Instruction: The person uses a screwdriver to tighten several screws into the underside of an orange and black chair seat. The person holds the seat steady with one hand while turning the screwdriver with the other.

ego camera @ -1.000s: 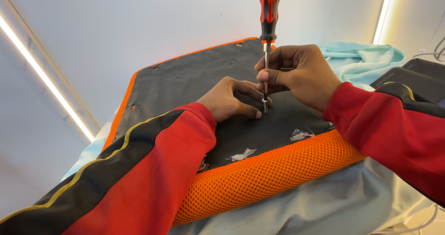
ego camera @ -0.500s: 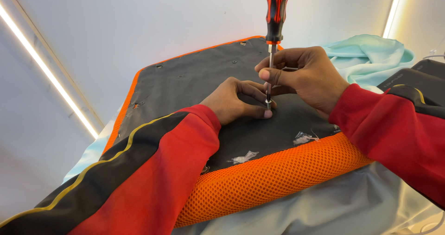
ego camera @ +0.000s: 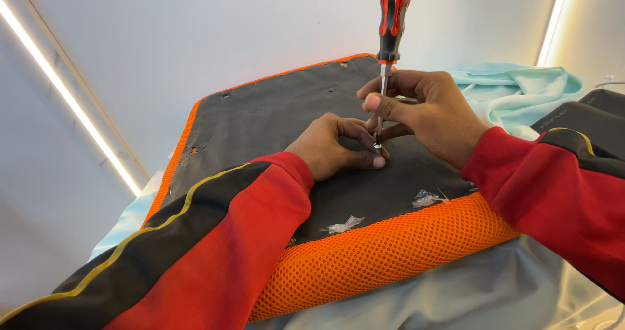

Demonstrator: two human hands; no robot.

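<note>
The screwdriver [ego camera: 394, 17], red and black in the handle, is standing nearly upright with its slim steel shaft coming down to a small metal fastener [ego camera: 377, 147] on the dark underside of an orange-edged seat pad [ego camera: 260, 128]. The right hand [ego camera: 430, 115] is pinching the shaft low down, thumb and forefinger closed around the steel well below the handle, with nothing steadying the handle at the top of the view. The left hand [ego camera: 335, 148] is lying curled on the dark panel, its fingertips closing in on the fastener at the tip from about nine o'clock.

The likeliest trouble, as I judge it, is the tip skating off the fastener: held this low, with the tall handle free above, the tool could tilt and slip, and the left fingertips are touching the very spot where it would land. It could also mark the dark fabric. Whether the tip is properly seated in the fastener is hard to tell, since the fingers are crowding it.

Both forearms, in red and black sleeves, are reaching in from six o'clock, the left lying across the pad and the right coming in from four o'clock with the wrist bent. Two small clear plastic scraps [ego camera: 344, 225] are lying near the mesh edge, and a pale green cloth [ego camera: 521, 89] is bunching at two o'clock.
</note>
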